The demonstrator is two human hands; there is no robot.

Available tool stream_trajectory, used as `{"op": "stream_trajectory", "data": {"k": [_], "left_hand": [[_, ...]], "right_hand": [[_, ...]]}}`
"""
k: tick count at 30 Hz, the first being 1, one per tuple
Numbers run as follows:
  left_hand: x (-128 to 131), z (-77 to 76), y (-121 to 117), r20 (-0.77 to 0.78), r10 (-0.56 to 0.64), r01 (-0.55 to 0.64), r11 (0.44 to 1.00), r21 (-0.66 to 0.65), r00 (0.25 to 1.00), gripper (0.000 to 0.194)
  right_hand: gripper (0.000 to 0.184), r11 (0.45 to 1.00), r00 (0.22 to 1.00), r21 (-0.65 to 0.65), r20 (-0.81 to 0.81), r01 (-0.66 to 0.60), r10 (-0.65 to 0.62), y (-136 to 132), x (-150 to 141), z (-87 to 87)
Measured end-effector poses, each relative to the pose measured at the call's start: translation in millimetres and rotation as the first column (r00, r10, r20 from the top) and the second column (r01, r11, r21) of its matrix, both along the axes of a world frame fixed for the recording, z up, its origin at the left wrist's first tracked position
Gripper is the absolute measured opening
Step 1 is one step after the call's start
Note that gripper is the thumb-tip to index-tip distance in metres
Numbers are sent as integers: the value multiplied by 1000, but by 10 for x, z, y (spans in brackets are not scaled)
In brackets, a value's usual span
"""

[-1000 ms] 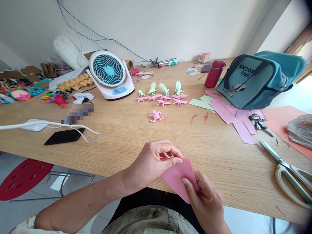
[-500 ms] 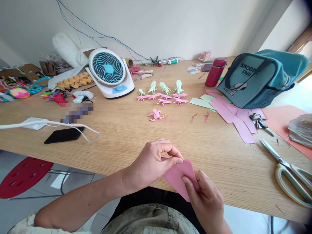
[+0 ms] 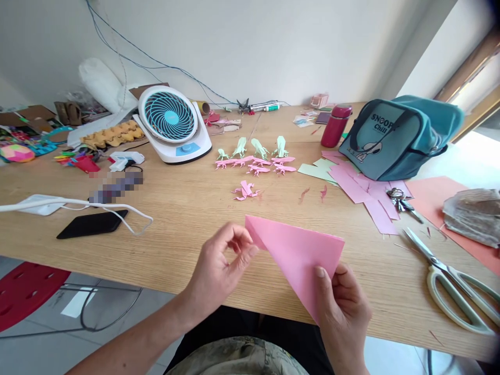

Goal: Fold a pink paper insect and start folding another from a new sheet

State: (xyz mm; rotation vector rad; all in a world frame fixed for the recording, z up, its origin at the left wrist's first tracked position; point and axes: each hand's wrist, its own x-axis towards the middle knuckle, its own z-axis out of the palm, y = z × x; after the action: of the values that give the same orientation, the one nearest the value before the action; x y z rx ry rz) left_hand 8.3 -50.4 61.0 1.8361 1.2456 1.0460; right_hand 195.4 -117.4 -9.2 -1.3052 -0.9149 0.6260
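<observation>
A pink sheet of paper (image 3: 300,245), folded to a slanting edge with a long point toward me, is held up above the table's front edge. My right hand (image 3: 344,307) grips it at the lower right, thumb on the near face and fingers curled behind. At the paper's left corner my left hand (image 3: 222,260) has its thumb and curled fingers closed on the edge of a small flap. Beyond the hands lies a pink folded paper figure (image 3: 246,191). Behind it stand several pink paper insects (image 3: 260,169) and green paper insects (image 3: 260,149).
Large scissors (image 3: 449,271) lie at the right, near keys (image 3: 398,197) and loose pink sheets (image 3: 351,182). A teal bag (image 3: 390,140) and a red flask (image 3: 336,126) stand behind. On the left are a fan (image 3: 172,125), a black phone (image 3: 92,224) and a white cable (image 3: 97,202).
The pink paper has been raised and turned, now showing a wider face with its long edge up. My left hand has moved left to its corner; the view shifted slightly.
</observation>
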Motion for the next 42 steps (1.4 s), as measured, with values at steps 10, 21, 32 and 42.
{"op": "stream_trajectory", "data": {"k": [10, 21, 32, 42], "left_hand": [[357, -253, -131, 514, 31, 234, 866, -442, 857, 36], [262, -341, -9, 533, 200, 153, 824, -545, 822, 44], [208, -340, 64, 520, 239, 197, 735, -648, 820, 49], [251, -417, 21, 490, 178, 257, 673, -693, 853, 48]], "right_hand": [[21, 994, 992, 15, -65, -106, 107, 116, -211, -20], [27, 980, 970, 63, -143, -190, 197, 159, -26, 1], [41, 895, 857, 101, -260, -434, 445, 271, 5, 74], [28, 958, 941, 29, -179, -286, 286, 311, -13, 110]]}}
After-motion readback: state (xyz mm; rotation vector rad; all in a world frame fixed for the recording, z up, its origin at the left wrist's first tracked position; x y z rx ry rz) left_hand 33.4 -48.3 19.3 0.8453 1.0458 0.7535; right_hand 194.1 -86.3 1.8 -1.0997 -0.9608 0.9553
